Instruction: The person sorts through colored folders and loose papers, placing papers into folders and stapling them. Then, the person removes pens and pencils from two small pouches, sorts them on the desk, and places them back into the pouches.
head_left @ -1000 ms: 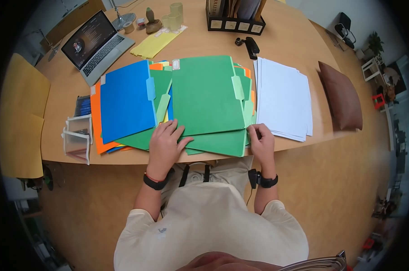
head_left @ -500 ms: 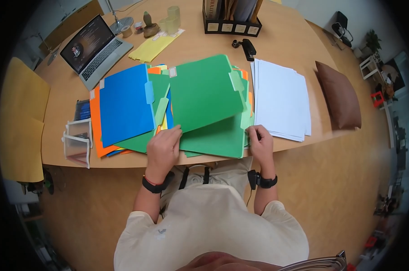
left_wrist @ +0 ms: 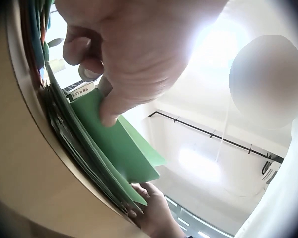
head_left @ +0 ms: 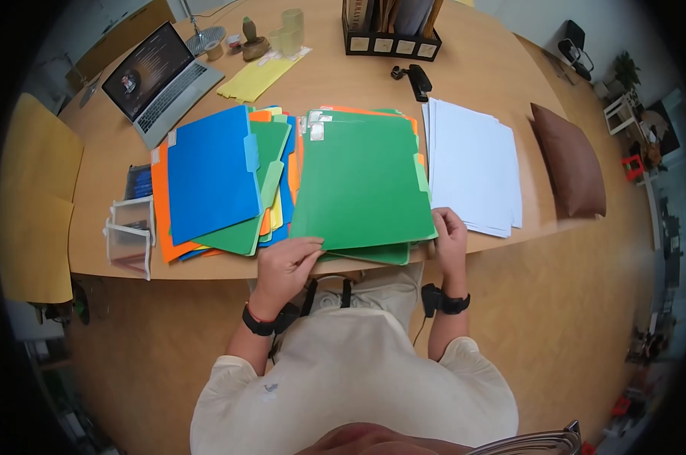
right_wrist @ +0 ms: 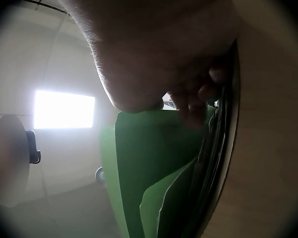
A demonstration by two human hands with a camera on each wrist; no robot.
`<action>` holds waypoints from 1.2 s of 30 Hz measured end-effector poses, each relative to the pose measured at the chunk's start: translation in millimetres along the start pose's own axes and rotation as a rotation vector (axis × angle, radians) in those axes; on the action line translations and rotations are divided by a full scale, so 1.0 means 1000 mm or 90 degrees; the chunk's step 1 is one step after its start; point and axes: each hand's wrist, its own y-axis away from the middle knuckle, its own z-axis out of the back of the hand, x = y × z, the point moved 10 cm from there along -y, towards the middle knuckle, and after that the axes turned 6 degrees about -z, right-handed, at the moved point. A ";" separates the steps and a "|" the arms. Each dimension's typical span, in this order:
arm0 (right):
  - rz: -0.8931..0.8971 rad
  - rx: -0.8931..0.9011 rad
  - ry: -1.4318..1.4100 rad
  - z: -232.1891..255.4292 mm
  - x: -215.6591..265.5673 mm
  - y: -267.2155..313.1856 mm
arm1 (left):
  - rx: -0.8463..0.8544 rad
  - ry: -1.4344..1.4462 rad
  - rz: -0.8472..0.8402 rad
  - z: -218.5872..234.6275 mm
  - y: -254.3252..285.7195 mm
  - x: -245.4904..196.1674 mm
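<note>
A green file folder (head_left: 366,182) with white labels at its upper left lies over a pile of folders at the desk's front edge. Its lower left corner is pinched between thumb and fingers of my left hand (head_left: 286,265). In the left wrist view that folder (left_wrist: 116,146) slants up from the folders below. My right hand (head_left: 451,233) grips at the lower right corner with curled fingers; the right wrist view shows its fingers (right_wrist: 191,106) at the green edges. To the left, a blue folder (head_left: 210,174) tops a second pile with green, orange and yellow folders.
A stack of white paper (head_left: 476,167) lies right of the folders, with a brown cushion (head_left: 570,159) beyond. Farther back are a black stapler (head_left: 419,82), a file organizer (head_left: 392,44), yellow sheets (head_left: 259,80) and a laptop (head_left: 161,83). Mesh pouches (head_left: 128,243) lie at left.
My left hand lifted the top green folder's near edge, then moved right and toward me. The green folder now on top shows labels at its upper left. My right hand shifted slightly right.
</note>
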 end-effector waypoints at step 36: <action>0.011 -0.428 0.387 0.144 0.024 0.010 | -0.410 -0.420 0.114 0.178 0.070 0.069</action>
